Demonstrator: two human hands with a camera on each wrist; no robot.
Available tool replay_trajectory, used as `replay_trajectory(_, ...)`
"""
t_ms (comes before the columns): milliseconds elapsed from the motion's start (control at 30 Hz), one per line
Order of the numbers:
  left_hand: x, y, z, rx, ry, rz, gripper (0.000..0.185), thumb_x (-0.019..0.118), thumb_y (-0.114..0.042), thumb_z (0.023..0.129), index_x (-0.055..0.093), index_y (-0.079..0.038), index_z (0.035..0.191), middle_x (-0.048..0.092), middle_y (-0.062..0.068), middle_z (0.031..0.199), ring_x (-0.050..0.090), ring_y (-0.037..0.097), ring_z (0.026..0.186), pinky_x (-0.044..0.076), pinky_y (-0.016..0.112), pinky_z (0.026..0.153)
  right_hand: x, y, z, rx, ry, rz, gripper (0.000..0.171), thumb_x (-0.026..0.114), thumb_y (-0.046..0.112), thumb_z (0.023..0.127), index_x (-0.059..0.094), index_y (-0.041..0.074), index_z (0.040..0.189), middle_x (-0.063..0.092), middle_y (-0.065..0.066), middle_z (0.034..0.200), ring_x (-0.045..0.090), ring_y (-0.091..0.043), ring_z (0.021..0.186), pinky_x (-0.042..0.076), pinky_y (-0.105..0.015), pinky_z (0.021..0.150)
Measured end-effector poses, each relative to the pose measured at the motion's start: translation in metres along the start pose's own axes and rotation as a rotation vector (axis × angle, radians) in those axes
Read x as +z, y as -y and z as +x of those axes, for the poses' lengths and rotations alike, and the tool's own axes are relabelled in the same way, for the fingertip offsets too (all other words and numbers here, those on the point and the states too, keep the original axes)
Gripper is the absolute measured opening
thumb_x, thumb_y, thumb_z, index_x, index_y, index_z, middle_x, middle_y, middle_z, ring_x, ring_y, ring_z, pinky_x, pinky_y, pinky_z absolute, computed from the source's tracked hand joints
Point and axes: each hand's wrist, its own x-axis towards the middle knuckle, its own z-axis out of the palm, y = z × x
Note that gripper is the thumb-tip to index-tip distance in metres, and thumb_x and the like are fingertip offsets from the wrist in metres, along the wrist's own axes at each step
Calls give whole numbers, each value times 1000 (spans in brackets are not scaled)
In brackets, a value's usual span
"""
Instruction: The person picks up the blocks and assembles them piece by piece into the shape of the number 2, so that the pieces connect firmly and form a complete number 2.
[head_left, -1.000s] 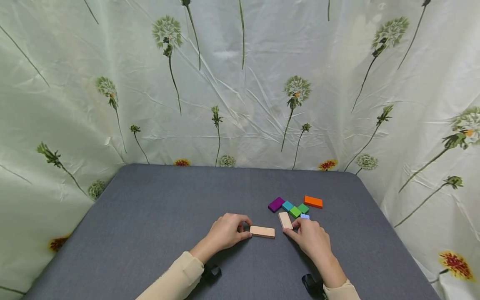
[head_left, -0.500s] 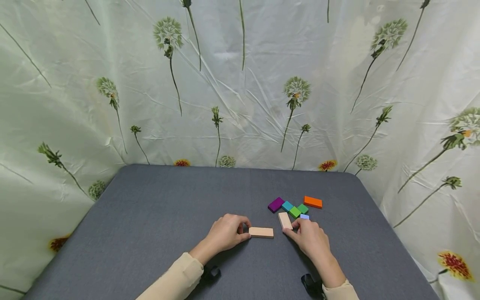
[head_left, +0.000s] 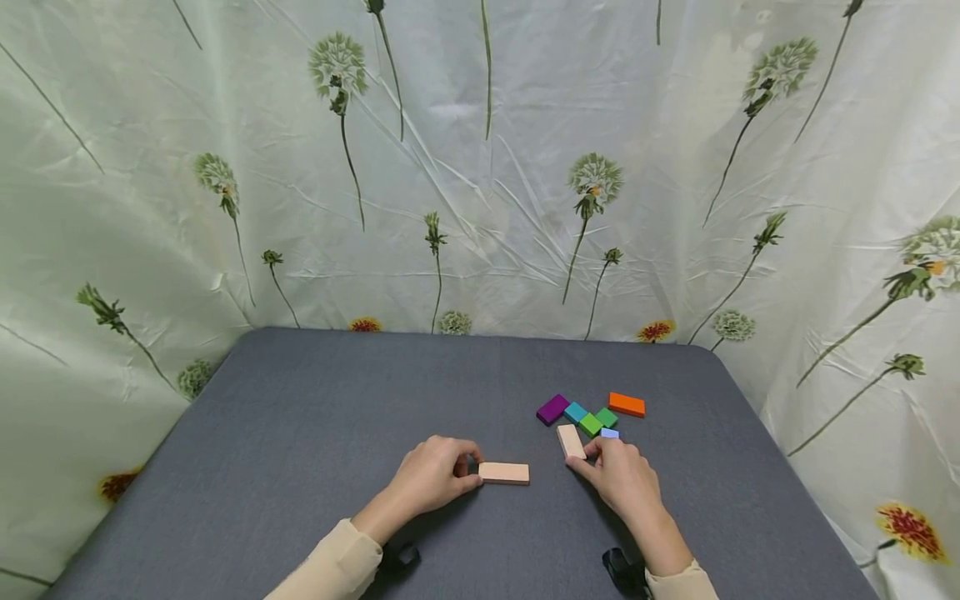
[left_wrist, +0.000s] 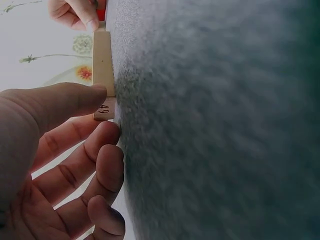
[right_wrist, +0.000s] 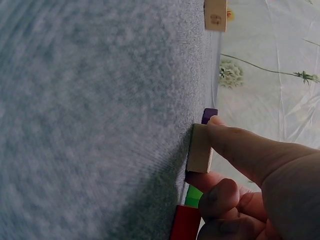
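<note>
Nearest the camera, both sleeves come in over the grey table [head_left: 300, 417]. The left hand [head_left: 431, 475] has thumb and fingers curled on the end of a plain block [head_left: 504, 473] lying flat, well forward of the pile; the wrist view shows the thumb [left_wrist: 60, 102] on its top face and a number written on its end. The right hand [head_left: 618, 475] pinches a second plain block [head_left: 571, 441], thumb [right_wrist: 240, 145] pressed on top, finger beneath its near end, block flat on the cloth. Just beyond it sits the coloured cluster: a lilac block [head_left: 610, 433] touching the fingers, two green blocks [head_left: 597, 421], a teal block [head_left: 575, 412], a purple block [head_left: 552, 409], and an orange block [head_left: 626, 404] slightly apart. Behind the table hangs the flowered curtain [head_left: 480, 167].

My read: this is the sorting-out step, each hand drawing one plain block clear of the colours. The next move calls for a firm pinch and a clean lift or slide, without nudging the lilac block beside the right fingers.
</note>
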Motion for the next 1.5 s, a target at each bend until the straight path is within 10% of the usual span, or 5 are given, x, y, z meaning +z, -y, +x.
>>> replay_trajectory(633,-12,20,-41,-43,-66,-35,16,90,-22,86,78,-24,97,56,-20,69,45,-4,60,39,23,57,-1,0,-1,-9,0,18,34,85,37,92,79,7,106,54,1,70,47,-16,62,33,-32,58)
replay_trajectory(1500,-15,25,-51,-18,-46,-140,17,90,-17,86,78,-24,96,59,-20,70,47,-7,58,42,21,57,-2,0,-3,-7,-3,-7,29,85,40,92,79,13,101,53,2,68,47,-16,60,33,-32,56)
